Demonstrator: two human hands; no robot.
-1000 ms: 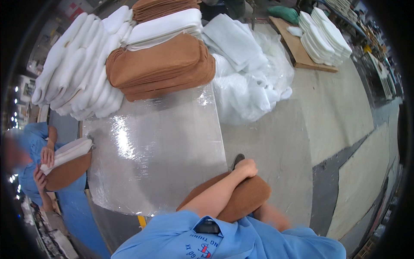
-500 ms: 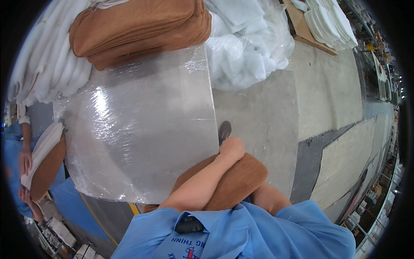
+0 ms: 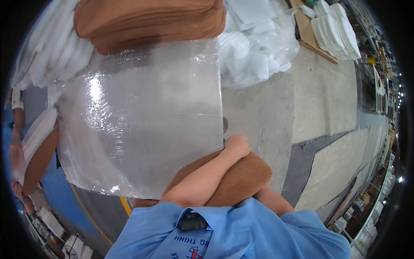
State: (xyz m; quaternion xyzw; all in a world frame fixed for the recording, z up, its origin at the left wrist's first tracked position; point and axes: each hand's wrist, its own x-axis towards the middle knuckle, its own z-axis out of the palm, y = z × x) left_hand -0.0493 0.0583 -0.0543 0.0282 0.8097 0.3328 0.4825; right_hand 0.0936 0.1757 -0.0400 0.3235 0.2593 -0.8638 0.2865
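A brown fabric cushion cover [image 3: 241,179] is held against my body, its rounded end toward the right. My left arm crosses over it. My left hand [image 3: 238,146] is closed on its far upper edge. From the right, my right forearm [image 3: 275,200] passes under the brown cover, which hides that hand and its fingers. Left of the cover and partly over it lies a table top wrapped in clear plastic film [image 3: 159,116]. At its far side rests a stack of brown cushion covers [image 3: 151,21].
White padding pieces [image 3: 47,52] are heaped at the far left. A plastic bag of white padding [image 3: 258,47] lies beyond the table, near stacked white pads [image 3: 334,30] by a cardboard panel. At the left edge, a co-worker's hands [image 3: 17,159] hold a brown cover with white padding [image 3: 41,151].
The view has shifted slightly, so the far stack sits higher in the picture. My left hand stays on the brown cover's edge. At left, the co-worker's piece appears nearer the rim.
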